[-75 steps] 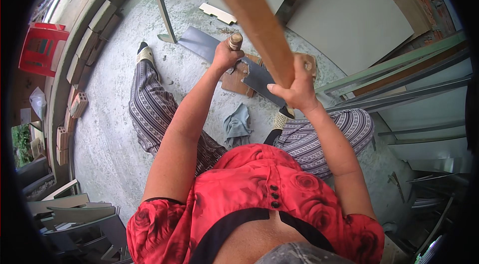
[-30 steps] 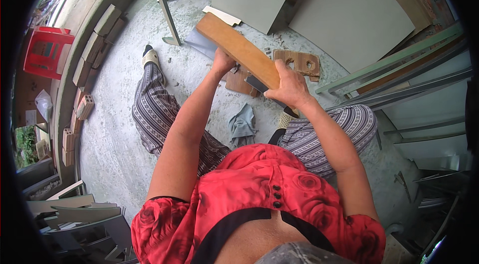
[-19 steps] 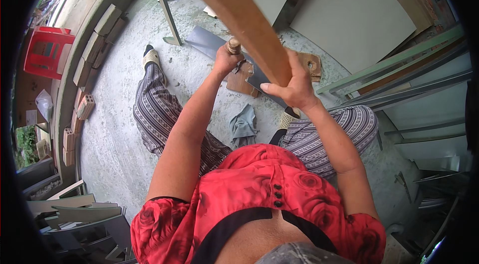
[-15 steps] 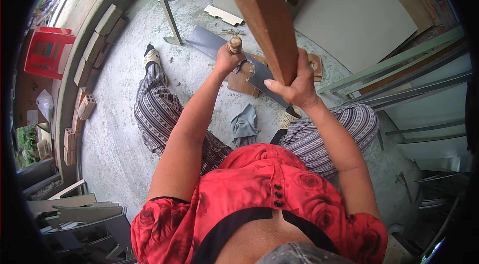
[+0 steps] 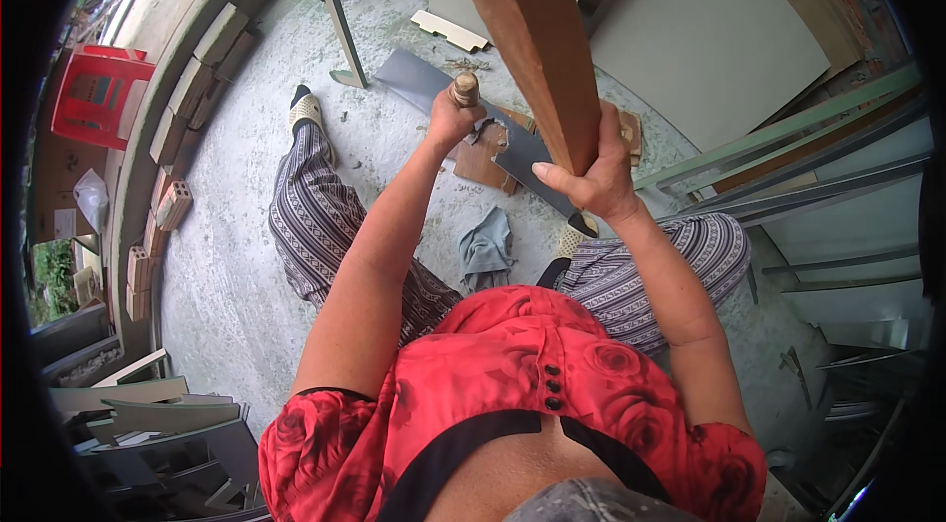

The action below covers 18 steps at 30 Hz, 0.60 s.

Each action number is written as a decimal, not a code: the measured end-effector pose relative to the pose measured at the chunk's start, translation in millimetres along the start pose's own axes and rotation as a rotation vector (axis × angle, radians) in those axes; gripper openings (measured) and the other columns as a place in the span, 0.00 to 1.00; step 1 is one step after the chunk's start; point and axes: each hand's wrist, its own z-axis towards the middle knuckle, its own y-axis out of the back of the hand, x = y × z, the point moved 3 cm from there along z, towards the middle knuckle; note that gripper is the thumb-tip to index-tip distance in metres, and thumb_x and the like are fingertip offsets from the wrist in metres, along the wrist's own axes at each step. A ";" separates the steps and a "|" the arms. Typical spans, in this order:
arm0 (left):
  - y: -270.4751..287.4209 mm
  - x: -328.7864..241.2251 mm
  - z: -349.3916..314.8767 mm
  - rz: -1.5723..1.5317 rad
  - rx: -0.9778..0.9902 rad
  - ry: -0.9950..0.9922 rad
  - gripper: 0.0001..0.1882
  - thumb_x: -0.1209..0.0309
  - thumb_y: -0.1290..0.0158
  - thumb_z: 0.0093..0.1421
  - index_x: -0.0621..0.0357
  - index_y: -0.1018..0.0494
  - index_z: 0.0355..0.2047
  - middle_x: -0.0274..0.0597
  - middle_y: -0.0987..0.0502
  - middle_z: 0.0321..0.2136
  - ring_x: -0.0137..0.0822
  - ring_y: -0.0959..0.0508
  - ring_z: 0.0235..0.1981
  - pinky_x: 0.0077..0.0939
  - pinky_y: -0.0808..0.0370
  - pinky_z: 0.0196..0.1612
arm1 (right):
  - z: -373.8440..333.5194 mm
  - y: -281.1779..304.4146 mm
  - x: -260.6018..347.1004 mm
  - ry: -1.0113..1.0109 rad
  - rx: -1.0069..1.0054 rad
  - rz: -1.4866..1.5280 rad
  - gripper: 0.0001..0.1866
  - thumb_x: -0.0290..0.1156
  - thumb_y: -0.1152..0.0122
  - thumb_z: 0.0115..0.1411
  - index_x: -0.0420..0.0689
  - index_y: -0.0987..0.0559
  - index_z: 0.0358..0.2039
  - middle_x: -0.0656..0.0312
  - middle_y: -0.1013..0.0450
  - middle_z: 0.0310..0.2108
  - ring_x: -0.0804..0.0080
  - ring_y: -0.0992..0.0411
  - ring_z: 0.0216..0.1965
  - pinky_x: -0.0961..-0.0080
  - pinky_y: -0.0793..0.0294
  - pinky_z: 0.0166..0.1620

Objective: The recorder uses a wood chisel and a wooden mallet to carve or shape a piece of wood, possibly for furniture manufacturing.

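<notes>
My left hand (image 5: 453,123) is closed round an upright, round wooden tool handle (image 5: 465,85); the tool's lower end is hidden beneath the hand. Under it a long dark grey strip (image 5: 414,80) lies slantwise between my feet, with a ragged gap in it beside the hand. Brown wooden boards (image 5: 483,165) show below the strip and through the gap. My right hand (image 5: 601,177) grips the near end of a thick brown wooden bar (image 5: 537,39), raised above the strip. Its far end runs out of the top of the picture.
A crumpled blue-grey cloth (image 5: 486,244) lies on the floor close to me. Large pale panels (image 5: 709,39) and long rails (image 5: 788,152) stand at the right. Bricks (image 5: 187,88) line the ledge at left, near a red plastic stool (image 5: 99,93). Offcuts (image 5: 168,423) are heaped at lower left.
The whole view has shifted slightly. Both hands keep their grips, and the wooden bar stays raised in nearly the same place.
</notes>
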 end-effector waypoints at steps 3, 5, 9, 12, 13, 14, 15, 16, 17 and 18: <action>-3.5 -8.0 -4.0 -0.136 0.055 -0.026 0.12 0.80 0.40 0.44 0.60 0.25 0.32 0.33 0.21 0.29 0.24 0.24 0.32 0.22 0.26 0.39 | -6.1 -6.7 -21.7 -0.039 0.040 -0.242 0.39 0.35 0.29 0.37 0.41 0.38 0.49 0.50 0.29 0.40 0.58 0.28 0.42 0.66 0.29 0.45; -2.4 -7.6 -5.0 -0.138 0.055 -0.024 0.12 0.80 0.39 0.46 0.60 0.25 0.33 0.34 0.20 0.31 0.24 0.23 0.33 0.22 0.26 0.39 | -8.5 -16.0 -48.5 -0.413 0.325 -0.490 0.36 0.37 0.30 0.35 0.41 0.39 0.43 0.46 0.28 0.33 0.48 0.27 0.36 0.60 0.28 0.41; 3.9 -2.4 -3.5 -0.094 0.014 -0.011 0.12 0.78 0.37 0.47 0.62 0.25 0.34 0.36 0.19 0.32 0.25 0.22 0.34 0.23 0.25 0.39 | -6.9 -19.6 -44.4 -0.368 0.319 -0.504 0.36 0.39 0.30 0.33 0.42 0.40 0.40 0.45 0.27 0.29 0.44 0.27 0.33 0.57 0.28 0.38; 4.2 -4.1 -3.5 -0.129 0.005 -0.010 0.12 0.78 0.38 0.48 0.62 0.24 0.34 0.36 0.19 0.32 0.26 0.21 0.33 0.23 0.25 0.39 | -6.6 -22.8 -49.9 -0.341 0.305 -0.495 0.36 0.39 0.29 0.33 0.42 0.39 0.40 0.45 0.27 0.29 0.45 0.26 0.34 0.57 0.29 0.38; 2.9 -6.5 -4.0 -0.130 0.005 -0.013 0.12 0.78 0.38 0.48 0.62 0.24 0.34 0.36 0.19 0.32 0.26 0.21 0.33 0.23 0.25 0.39 | -6.0 -21.1 -48.5 -0.340 0.303 -0.497 0.36 0.39 0.29 0.33 0.42 0.39 0.40 0.45 0.27 0.29 0.45 0.26 0.34 0.57 0.29 0.38; 1.7 -8.9 -5.2 -0.111 -0.019 -0.028 0.12 0.78 0.38 0.48 0.63 0.24 0.34 0.37 0.19 0.31 0.26 0.21 0.33 0.23 0.25 0.38 | -6.3 -18.8 -47.0 -0.373 0.315 -0.492 0.36 0.40 0.29 0.33 0.42 0.39 0.41 0.45 0.27 0.30 0.45 0.26 0.34 0.57 0.29 0.38; 1.1 -11.6 -6.4 -0.092 -0.047 -0.042 0.11 0.79 0.38 0.48 0.63 0.24 0.34 0.37 0.19 0.31 0.26 0.21 0.33 0.23 0.25 0.38 | -5.9 -16.9 -44.0 -0.404 0.330 -0.486 0.37 0.40 0.28 0.33 0.42 0.38 0.42 0.45 0.27 0.30 0.45 0.26 0.34 0.57 0.29 0.39; 0.0 -14.4 -5.5 -0.094 -0.050 -0.043 0.11 0.79 0.38 0.48 0.63 0.24 0.34 0.37 0.19 0.31 0.26 0.21 0.33 0.23 0.25 0.38 | -5.0 -14.9 -41.2 -0.401 0.332 -0.488 0.37 0.40 0.28 0.33 0.42 0.38 0.42 0.45 0.27 0.30 0.45 0.26 0.34 0.57 0.29 0.39; -1.3 -17.8 -3.9 -0.116 -0.045 -0.058 0.11 0.79 0.38 0.48 0.63 0.24 0.34 0.38 0.19 0.31 0.26 0.21 0.33 0.23 0.25 0.38 | -3.9 -12.6 -38.8 -0.390 0.329 -0.496 0.36 0.39 0.30 0.34 0.41 0.38 0.42 0.44 0.26 0.31 0.45 0.26 0.36 0.58 0.28 0.40; -1.7 -18.4 -3.4 -0.137 -0.037 -0.073 0.12 0.79 0.38 0.48 0.64 0.24 0.34 0.38 0.19 0.32 0.27 0.21 0.33 0.23 0.25 0.38 | -4.3 -12.2 -37.4 -0.380 0.324 -0.502 0.36 0.39 0.31 0.35 0.40 0.37 0.43 0.43 0.26 0.32 0.46 0.26 0.37 0.58 0.27 0.41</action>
